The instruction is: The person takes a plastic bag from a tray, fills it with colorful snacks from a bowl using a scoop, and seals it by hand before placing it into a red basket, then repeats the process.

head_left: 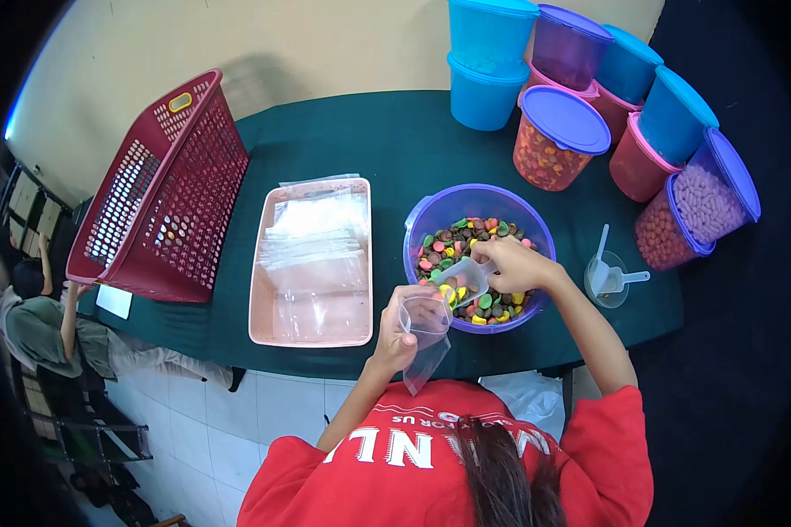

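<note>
The colourful candies lie in the purple tub, with some in the scoop, whose front is at the round mouth of the clear bag. My right hand is closed round the scoop's handle end; my left hand grips the bag near its mouth (my thumb lies against its side). Left of the tub sits the pink tray of clear packets, then the dark red basket. Right of the tub, a small clear cup holds pale utensils; lidded containers stand beyond.
</note>
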Tool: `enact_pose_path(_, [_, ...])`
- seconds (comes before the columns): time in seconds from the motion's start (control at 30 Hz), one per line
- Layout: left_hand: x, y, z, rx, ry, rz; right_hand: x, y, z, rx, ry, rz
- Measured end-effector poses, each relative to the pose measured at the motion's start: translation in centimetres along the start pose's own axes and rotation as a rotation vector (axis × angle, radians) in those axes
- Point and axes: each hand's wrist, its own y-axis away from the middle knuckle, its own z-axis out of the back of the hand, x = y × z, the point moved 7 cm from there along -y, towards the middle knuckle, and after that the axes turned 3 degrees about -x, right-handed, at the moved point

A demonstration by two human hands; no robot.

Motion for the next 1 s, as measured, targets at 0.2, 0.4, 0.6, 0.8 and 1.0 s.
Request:
enact_pose_path(0.2, [-2.3, -0.3, 0.5, 0.024, -0.023, 0.073, -1.0, 0.4, 2.8, -0.277, -0.178, 0.013])
enact_pose_path(0.4, [-8.6, -3.3, 1.9, -0.059, -0.552, -0.252, -0.8, 1.9, 6.4, -0.395, -0.264, -0.088])
enact_pose_path(0.6, [-6.8, -4.6, 0.1, -0.032, -0.977, -0.237, 3.3, 3.6, 9.8, -0.394, -0.069, -0.022])
enact_pose_path(0.8, [-6.9, -4.4, -3.0, 0.014, -1.101, -0.28, 7.8, 3.0, 8.6, -0.29, 0.324, 0.094])
enact_pose_path(1.0, [-6.7, -4.6, -3.4, 0.006, -1.037, -0.27, 13.4, 2.3, 7.1, -0.358, 0.796, 0.2])
